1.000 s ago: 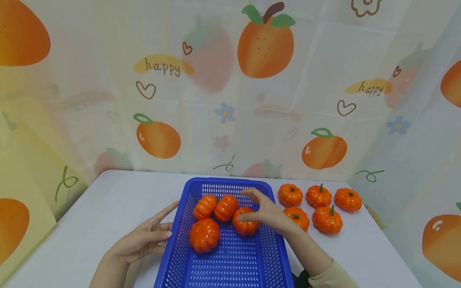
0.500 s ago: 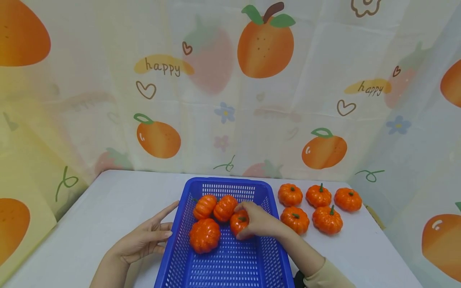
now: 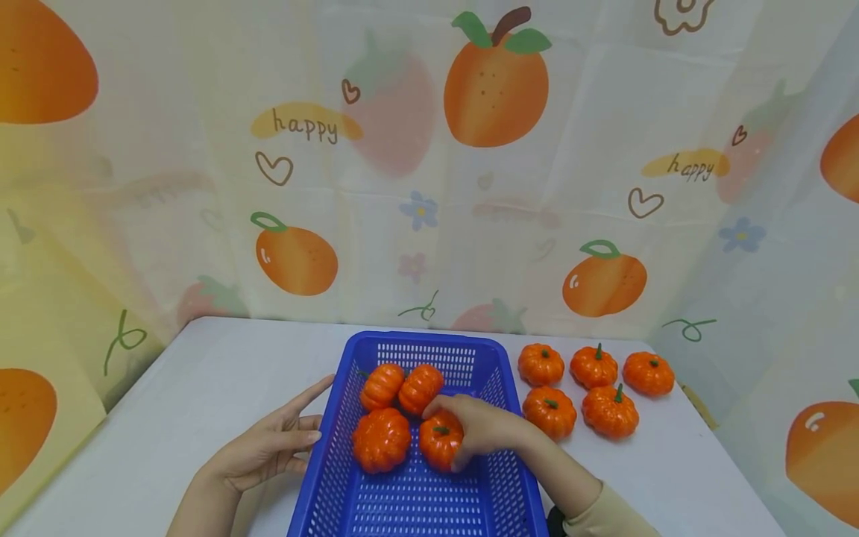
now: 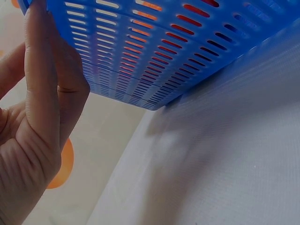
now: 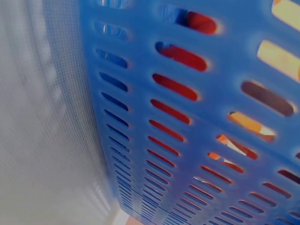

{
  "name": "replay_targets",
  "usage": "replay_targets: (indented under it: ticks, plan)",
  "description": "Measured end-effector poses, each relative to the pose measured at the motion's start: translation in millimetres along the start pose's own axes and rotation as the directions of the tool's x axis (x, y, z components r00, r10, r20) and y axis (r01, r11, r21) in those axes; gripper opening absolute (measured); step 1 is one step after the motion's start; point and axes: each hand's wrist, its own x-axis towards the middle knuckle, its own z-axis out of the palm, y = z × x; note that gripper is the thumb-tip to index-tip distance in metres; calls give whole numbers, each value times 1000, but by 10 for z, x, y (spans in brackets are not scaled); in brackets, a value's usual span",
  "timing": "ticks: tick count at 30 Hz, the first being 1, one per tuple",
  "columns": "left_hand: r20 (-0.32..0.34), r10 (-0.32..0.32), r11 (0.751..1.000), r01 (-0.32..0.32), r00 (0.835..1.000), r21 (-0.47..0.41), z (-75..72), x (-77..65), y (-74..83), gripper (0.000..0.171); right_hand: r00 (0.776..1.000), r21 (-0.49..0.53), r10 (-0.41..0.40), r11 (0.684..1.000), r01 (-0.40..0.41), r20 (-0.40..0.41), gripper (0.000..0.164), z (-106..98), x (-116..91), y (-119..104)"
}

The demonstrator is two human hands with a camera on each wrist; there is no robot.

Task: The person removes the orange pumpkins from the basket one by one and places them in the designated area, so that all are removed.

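Inside the blue basket [image 3: 423, 338], the right hand [image 3: 485, 429] has its grip curled around one pumpkin [image 3: 439, 445], near other pumpkins [image 3: 381, 440]; the left hand [image 3: 268, 446], fingers loose, touches the side. Glossy skin could slip, or careless nudging roll neighbours.

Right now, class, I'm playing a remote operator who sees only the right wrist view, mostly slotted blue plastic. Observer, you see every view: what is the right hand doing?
Observer: The head view shows the right hand gripping an orange pumpkin inside the blue basket.
Operator: My view doesn't show the left hand. Where is it?
Observer: The left hand touches the basket's left side from outside.
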Motion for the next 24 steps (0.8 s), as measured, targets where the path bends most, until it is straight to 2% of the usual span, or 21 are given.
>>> replay_targets:
  ticks: [5, 11, 16, 24]
  plan:
    - [16, 10, 1000, -10, 1000, 14, -15, 12, -12, 76, 999, -18, 12, 1000, -12, 32, 63, 3, -20, -14]
    - [5, 0, 1000, 0, 1000, 29, -32, 12, -19, 76, 999, -48, -22, 999, 24, 39, 63, 6, -35, -16]
    - [-20, -19, 999, 19, 1000, 28, -38, 11, -20, 75, 997, -45, -72, 996, 72, -6, 71, 18, -29, -15]
    - [-5, -12, 1000, 12, 1000, 11, -41, 10, -17, 74, 990, -20, -95, 995, 94, -100, 75, 22, -31, -12]
